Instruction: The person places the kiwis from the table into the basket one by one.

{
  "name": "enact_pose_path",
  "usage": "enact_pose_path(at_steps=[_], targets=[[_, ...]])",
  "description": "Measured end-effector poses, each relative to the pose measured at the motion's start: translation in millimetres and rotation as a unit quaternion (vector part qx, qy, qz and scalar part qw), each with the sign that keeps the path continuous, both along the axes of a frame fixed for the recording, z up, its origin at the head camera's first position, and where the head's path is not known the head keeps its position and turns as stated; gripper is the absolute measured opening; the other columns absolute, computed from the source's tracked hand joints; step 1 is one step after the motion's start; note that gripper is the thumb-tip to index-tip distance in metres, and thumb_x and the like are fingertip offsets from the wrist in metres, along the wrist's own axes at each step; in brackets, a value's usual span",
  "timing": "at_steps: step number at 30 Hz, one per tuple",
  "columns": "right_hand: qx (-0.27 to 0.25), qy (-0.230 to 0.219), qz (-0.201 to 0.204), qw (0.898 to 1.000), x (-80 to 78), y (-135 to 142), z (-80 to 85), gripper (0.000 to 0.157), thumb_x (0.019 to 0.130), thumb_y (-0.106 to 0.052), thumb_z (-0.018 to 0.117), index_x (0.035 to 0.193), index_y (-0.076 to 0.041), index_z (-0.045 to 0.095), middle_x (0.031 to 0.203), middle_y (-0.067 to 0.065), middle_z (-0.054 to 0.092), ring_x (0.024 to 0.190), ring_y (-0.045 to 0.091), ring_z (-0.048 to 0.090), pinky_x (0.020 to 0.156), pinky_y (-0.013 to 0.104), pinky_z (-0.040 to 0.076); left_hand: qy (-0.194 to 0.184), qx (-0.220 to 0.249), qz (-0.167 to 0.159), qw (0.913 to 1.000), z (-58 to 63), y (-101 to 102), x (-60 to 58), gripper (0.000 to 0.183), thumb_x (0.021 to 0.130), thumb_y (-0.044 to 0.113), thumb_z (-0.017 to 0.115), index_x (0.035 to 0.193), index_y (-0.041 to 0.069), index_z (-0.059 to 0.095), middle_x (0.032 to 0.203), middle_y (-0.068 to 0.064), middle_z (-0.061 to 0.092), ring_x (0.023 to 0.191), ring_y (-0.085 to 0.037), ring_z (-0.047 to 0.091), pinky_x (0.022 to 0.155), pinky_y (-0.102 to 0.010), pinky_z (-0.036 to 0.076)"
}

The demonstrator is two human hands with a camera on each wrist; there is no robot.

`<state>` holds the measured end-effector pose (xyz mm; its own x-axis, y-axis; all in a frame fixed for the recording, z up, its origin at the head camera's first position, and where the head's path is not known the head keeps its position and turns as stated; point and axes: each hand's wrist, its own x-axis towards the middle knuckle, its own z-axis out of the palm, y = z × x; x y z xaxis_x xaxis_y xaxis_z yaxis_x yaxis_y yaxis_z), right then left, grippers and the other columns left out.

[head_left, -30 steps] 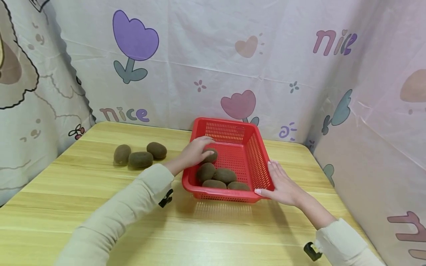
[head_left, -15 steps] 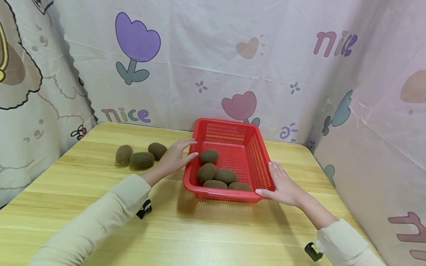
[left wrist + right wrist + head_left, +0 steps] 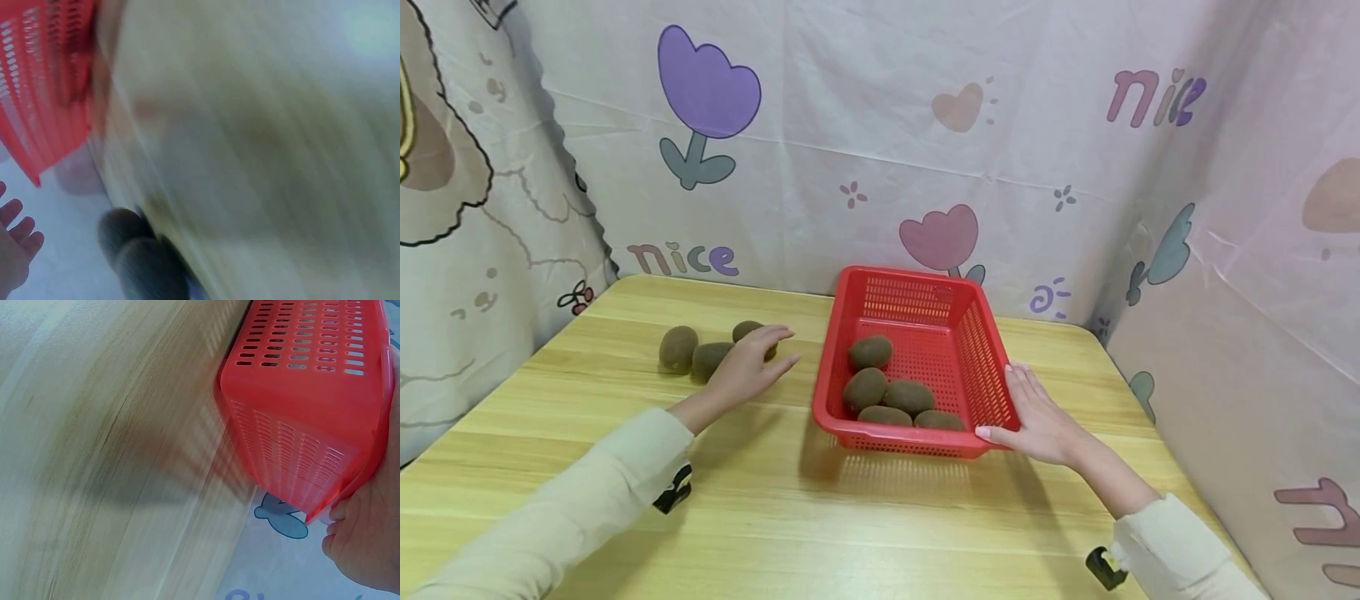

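Observation:
In the head view my left hand (image 3: 743,367) hovers over the loose kiwis on the left, its fingers and thumb apart with nothing between them. A kiwi (image 3: 678,349) lies at the far left of this group. Another kiwi (image 3: 708,360) and a third kiwi (image 3: 747,328) are partly hidden by the hand. My right hand (image 3: 1041,421) rests against the right side of a red plastic basket (image 3: 910,432), fingers straight along the rim and thumb on the front corner. Inside the basket several kiwis (image 3: 910,396) sit toward the front left.
Everything stands on a light wood-grain table (image 3: 880,525). A printed white curtain (image 3: 820,125) hangs right behind the table and along both sides. In the left wrist view two kiwis (image 3: 150,269) show near the bottom, with the surface blurred.
My left hand has come out of the basket, leaving a kiwi there, and has moved left over the loose kiwis. The right hand and the basket stay in place.

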<state>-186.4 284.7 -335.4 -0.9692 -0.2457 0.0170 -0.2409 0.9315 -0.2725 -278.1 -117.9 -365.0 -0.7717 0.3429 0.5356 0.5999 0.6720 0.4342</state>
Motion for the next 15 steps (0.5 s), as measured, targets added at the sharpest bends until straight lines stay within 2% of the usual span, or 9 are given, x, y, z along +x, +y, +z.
enact_pose_path(at_steps=[8,15], targets=[[0.003,0.001,0.0,1.0,-0.2,0,-0.3,0.104,0.077,-0.06,0.054,0.143,0.005,0.006,0.149,0.025,0.008,0.136,0.042,0.006,0.106,0.06,0.02,0.007,0.006,0.025,0.9996,-10.6,-29,-4.8,0.043,0.079,0.016,0.068,0.115,-0.006,0.056,0.118,-0.026,0.056,0.111,-0.04,0.051,0.094,-0.052,0.041],[0.003,0.004,0.001,1.0,-0.5,0,-0.4,0.103,0.077,-0.06,0.054,0.143,0.005,0.007,0.148,0.025,0.009,0.136,0.042,0.007,0.106,0.06,0.02,-0.012,0.015,0.061,0.998,-24.2,-56,-6.6,0.052,0.077,0.021,0.07,0.117,-0.008,0.053,0.12,-0.029,0.052,0.113,-0.043,0.047,0.095,-0.055,0.038]])
